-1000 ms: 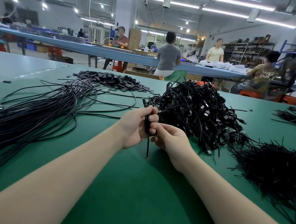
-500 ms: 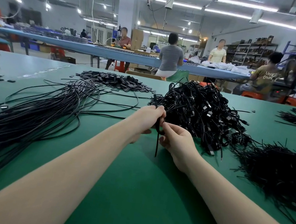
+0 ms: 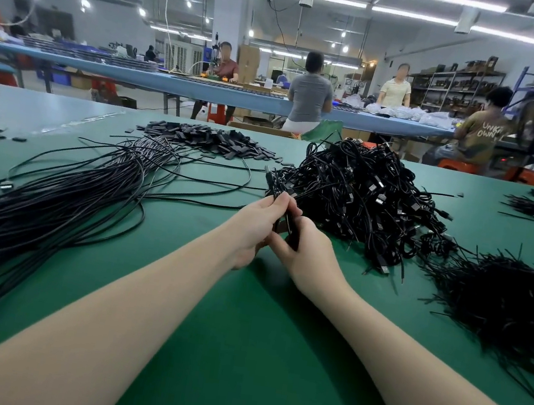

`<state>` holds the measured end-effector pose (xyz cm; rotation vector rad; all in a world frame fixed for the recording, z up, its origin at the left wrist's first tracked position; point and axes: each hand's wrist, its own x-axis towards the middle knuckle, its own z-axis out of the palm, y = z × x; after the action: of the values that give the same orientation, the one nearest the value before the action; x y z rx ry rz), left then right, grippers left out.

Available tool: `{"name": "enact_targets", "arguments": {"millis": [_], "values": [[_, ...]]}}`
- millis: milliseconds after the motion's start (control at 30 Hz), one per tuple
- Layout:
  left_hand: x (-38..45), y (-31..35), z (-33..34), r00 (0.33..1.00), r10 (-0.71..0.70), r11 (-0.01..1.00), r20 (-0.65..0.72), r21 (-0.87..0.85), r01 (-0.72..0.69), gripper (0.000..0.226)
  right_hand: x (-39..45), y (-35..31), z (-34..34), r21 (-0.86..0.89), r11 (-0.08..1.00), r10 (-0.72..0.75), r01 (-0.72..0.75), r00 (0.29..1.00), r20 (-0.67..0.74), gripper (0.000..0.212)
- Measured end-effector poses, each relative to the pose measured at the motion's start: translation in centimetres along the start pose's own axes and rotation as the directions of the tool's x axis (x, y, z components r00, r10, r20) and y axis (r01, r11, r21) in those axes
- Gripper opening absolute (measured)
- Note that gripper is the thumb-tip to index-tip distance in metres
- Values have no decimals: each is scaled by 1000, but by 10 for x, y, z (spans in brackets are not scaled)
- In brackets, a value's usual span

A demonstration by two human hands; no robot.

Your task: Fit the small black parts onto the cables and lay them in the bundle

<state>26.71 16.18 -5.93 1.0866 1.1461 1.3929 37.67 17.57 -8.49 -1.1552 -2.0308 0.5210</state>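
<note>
Both hands meeting mid-table, over the green mat (image 3: 236, 353). Left hand (image 3: 256, 227) curled, fingers pinching a cable (image 3: 273, 184) w/ a black end sticking up and away past the fingertips. Right hand (image 3: 311, 255) curled too, thumb and fingers wrapped round a small black part (image 3: 286, 226) right where the two hands touch. Can't tell whether part is already seated on the cable; fingers hide the join.

Straight ahead & slightly right, just beyond the hands: big tangled heap of cables (image 3: 360, 195), metal plug ends poking out here and there. Held cable seems to run back toward that heap.

Left side: long bundle of straight cables (image 3: 50, 204) fanned across the mat, sweeping from far centre down to near-left edge, plug ends at bottom left.

Far centre-left, behind the bundle: flat pile of small black parts (image 3: 209, 140), a few strays scattered round it.

Right side: spiky dark mound of thin black ties (image 3: 503, 307), well apart from the hands.

Background: long blue bench (image 3: 139, 74), several people sitting or standing at it, shelving (image 3: 456, 88) along the right wall.
</note>
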Motion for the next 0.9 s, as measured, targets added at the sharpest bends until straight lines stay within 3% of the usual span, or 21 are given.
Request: {"name": "enact_targets", "arguments": {"millis": [100,233,333,400,433,467,533,567,600,667,733,833,900], "values": [[-1,-6,3,1000,20,1000,-3,15,-20,35,-1,-1,3,-256,967,0,-6,1000,-25,42],[0,-13,4,998,56,996,-13,66,-55,35,0,4,3,-621,784,-96,31,993,-72,36],[1,-13,0,998,61,983,0,174,-60,31,-1,6,3,-655,751,-118,79,993,-15,21],[0,-12,-4,986,155,942,-56,310,-131,31,1,10,0,-543,839,-35,15,999,-27,14],[1,-12,-8,959,264,881,-106,430,-195,30,3,11,-2,-478,877,39,-44,999,-20,22],[1,-12,-14,898,417,759,-142,597,-258,24,5,14,-4,-419,903,104,-97,995,-7,30],[0,-11,-28,720,694,330,-7,892,-309,17,6,18,-5,-393,913,129,-109,991,26,34],[1,-11,-33,666,730,95,150,943,-318,31,5,17,-5,-415,906,114,-82,992,53,34],[1,-10,-36,658,686,-113,310,939,-324,44,4,14,-5,-440,897,81,-39,994,77,33],[-1,-11,-32,665,527,-385,529,846,-368,54,2,8,-6,-438,899,30,28,992,124,26],[-5,-13,-26,608,476,-490,635,766,-416,49,1,6,-11,-432,900,31,56,981,191,23],[-7,-12,-22,548,500,-541,670,736,-407,44,2,4,-27,-323,943,16,78,961,278,24],[-7,-15,-24,511,545,-567,665,741,-359,42,4,-1,-36,-378,914,-24,148,949,313,31]]}}
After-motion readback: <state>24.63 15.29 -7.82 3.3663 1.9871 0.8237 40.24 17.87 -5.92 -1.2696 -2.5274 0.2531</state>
